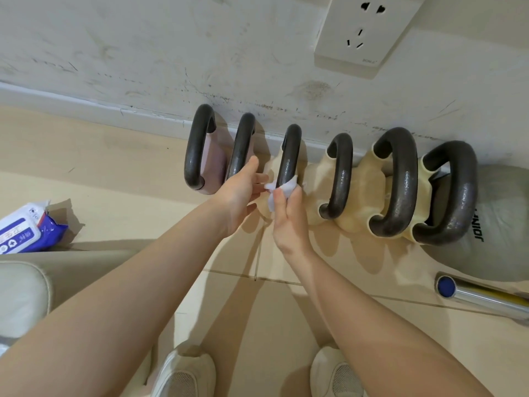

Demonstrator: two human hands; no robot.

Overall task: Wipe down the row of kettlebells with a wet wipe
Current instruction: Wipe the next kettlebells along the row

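Observation:
Several kettlebells stand in a row on the floor against the wall, dark handles up. The left two are pink [213, 164], the middle ones cream [366, 193], the rightmost grey [498, 219]. My right hand [289, 219] grips a crumpled white wet wipe [282, 187] pressed against the near end of the third kettlebell's handle [289, 156]. My left hand [240, 193] reaches in beside it, fingers spread, fingertips touching the wipe's left edge, between the second handle [242, 144] and the third.
A blue and white wet wipe pack [25, 230] lies on the floor at the left, beside a beige cushion [20, 293]. A chrome bar with a blue end cap [481, 296] lies at the right. A wall socket [363, 30] is above. My shoes [186, 373] are below.

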